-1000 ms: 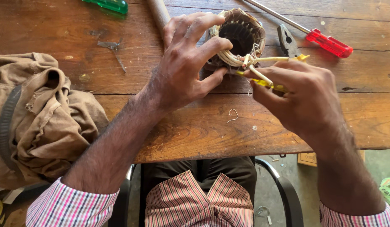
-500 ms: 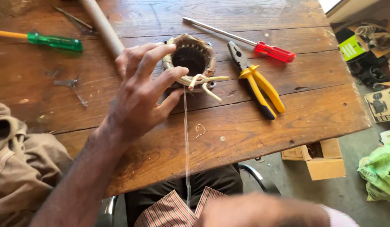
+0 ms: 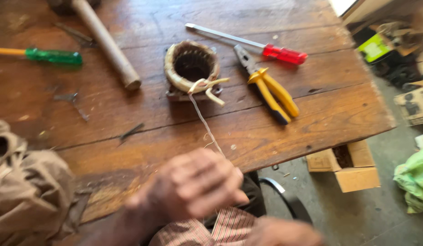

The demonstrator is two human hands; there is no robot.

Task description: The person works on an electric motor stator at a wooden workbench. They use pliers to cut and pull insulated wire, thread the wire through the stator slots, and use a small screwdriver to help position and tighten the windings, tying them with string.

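A small round motor stator [image 3: 192,68] with tan windings stands on the wooden table [image 3: 311,123]. A thin pale string [image 3: 204,123] is tied around the windings' front and runs taut toward me. My left hand [image 3: 193,187], blurred, is closed around the string's near end at the table's front edge, well away from the stator. My right hand [image 3: 284,232] shows only partly at the bottom edge, blurred, below the left hand; whether it holds anything is unclear.
Yellow-handled pliers [image 3: 270,91] and a red-handled screwdriver [image 3: 266,48] lie right of the stator. A wooden handle [image 3: 106,43] and a green screwdriver [image 3: 51,56] lie to its left. Brown cloth [image 3: 29,196] is at lower left. A cardboard box [image 3: 352,166] sits on the floor.
My left hand has left the stator and drawn back to the table's front edge with the string. The pliers went from my right hand to the table. The right hand dropped low.
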